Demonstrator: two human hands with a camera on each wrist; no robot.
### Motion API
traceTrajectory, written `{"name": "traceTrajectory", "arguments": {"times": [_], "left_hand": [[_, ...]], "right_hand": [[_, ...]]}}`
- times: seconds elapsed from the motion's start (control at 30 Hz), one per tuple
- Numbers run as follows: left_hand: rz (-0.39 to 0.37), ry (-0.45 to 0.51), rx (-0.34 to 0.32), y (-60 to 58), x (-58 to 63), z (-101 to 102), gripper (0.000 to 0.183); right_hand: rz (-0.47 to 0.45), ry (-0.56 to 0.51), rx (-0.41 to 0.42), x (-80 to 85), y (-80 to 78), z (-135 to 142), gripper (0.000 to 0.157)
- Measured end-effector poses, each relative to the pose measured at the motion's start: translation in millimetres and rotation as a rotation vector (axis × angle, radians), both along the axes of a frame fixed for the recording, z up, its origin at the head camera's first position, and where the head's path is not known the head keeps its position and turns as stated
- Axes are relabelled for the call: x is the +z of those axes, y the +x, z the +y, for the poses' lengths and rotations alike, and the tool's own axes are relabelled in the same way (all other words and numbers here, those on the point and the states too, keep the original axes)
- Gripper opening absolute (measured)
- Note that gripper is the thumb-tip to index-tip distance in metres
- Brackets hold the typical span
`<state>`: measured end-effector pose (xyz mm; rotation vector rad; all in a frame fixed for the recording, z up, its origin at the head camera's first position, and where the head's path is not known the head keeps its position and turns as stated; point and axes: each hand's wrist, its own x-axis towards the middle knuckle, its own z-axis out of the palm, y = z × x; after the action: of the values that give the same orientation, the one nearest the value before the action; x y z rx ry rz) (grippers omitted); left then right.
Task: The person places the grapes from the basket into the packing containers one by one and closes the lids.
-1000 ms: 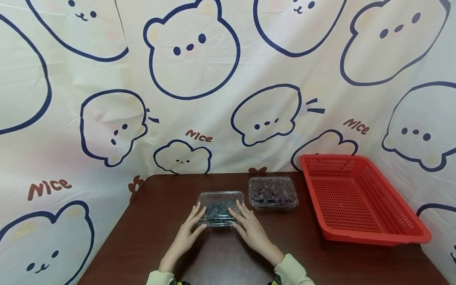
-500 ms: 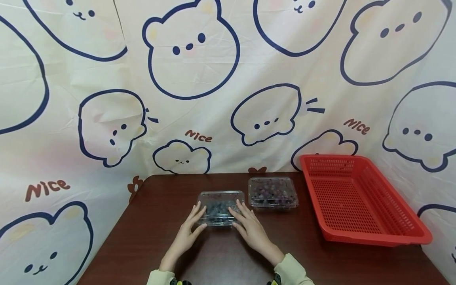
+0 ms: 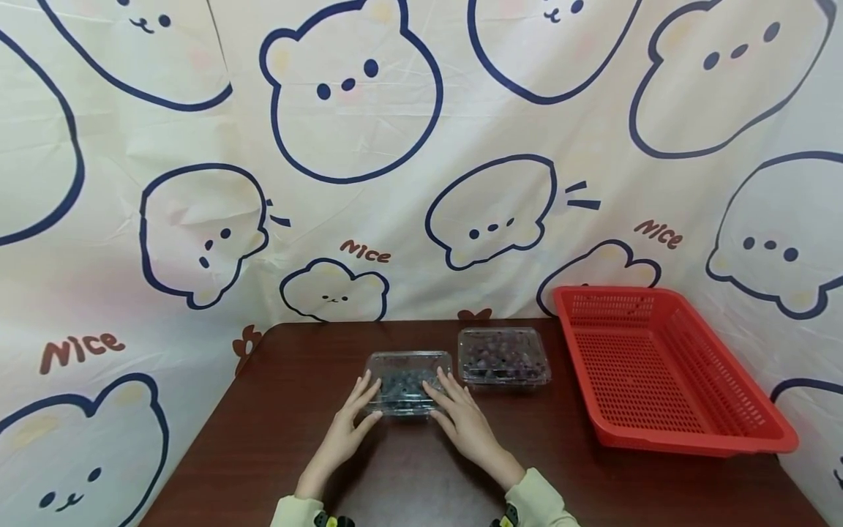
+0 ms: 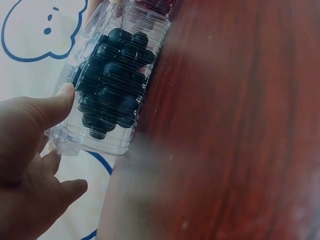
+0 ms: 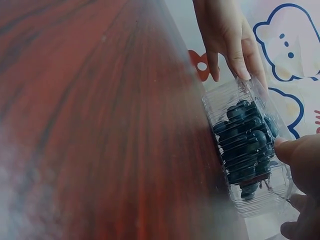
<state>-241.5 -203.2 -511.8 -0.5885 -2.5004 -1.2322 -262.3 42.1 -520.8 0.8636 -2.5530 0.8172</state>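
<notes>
A clear plastic clamshell box [image 3: 410, 358] holding dark blueberries [image 4: 117, 75] sits on the brown table, its lid down. My left hand [image 3: 345, 428] lies at the box's left side, fingers extended onto the lid and thumb tip at the front edge. On the right side my right hand [image 3: 469, 428] mirrors it, with long, spread fingers over the lid and its thumb at the front corner. The left wrist view has the left thumb [image 4: 52, 107] against the lid's edge, two other fingers apart from the box. From the right wrist, the right thumb [image 5: 287, 150] touches the lid edge.
A second clear box [image 3: 503, 375] of purplish-red fruit, likely grapes, stands just behind and right of the first. Farther right is a large red plastic basket [image 3: 668, 440]. A cartoon-print cloth [image 3: 408, 212] hangs behind the table [image 3: 263, 468].
</notes>
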Motion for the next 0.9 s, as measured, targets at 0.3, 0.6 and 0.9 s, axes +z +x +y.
{"name": "traceTrajectory", "arguments": {"times": [0.3, 0.6, 0.9], "left_hand": [[0.044, 0.022, 0.013, -5.3, -2.8, 1, 0.051], [0.052, 0.027, 0.014, -3.1, 7.9, 6, 0.052], [0.037, 0.026, -0.016, -7.2, 9.8, 6, 0.051]], "right_hand": [[0.011, -0.015, 0.004, -2.7, -3.7, 0, 0.051], [-0.042, -0.015, 0.006, -0.3, -6.0, 0, 0.051], [-0.051, -0.025, 0.001, -0.3, -9.8, -2, 0.051]]}}
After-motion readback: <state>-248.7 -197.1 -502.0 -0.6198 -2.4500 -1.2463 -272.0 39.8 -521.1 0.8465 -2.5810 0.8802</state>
